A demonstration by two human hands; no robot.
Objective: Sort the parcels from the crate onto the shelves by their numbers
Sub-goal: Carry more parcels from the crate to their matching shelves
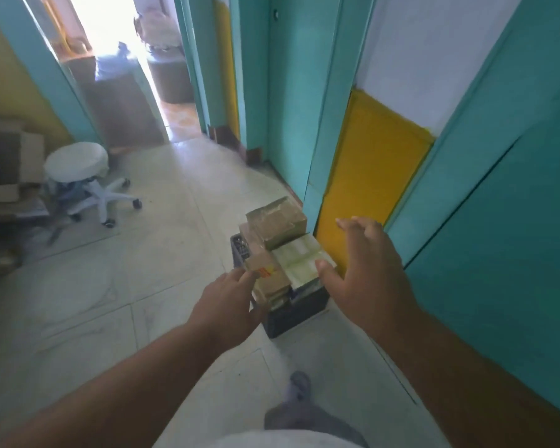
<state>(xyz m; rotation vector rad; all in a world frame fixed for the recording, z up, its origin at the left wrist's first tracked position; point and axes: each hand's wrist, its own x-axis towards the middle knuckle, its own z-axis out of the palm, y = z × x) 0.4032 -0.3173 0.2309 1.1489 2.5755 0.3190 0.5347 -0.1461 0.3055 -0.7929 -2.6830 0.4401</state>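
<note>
A dark plastic crate (299,310) stands on the floor against the teal and yellow wall, heaped with parcels. On top lies a brown taped parcel (276,223), below it a pale taped parcel (299,258) and a small cardboard parcel with a red and yellow label (265,274). My left hand (227,305) reaches out with straight fingers, its tips at the labelled parcel's near corner. My right hand (366,270) is spread wide above the crate's right side, thumb over the pale parcel. Neither hand holds anything. No shelves are in view.
A white swivel stool on castors (78,176) stands at the left beside stacked cardboard (10,176). A doorway (120,66) opens at the back into a bright room. The teal wall with yellow panels (369,176) runs along the right. My foot (299,388) is on the pale tiled floor.
</note>
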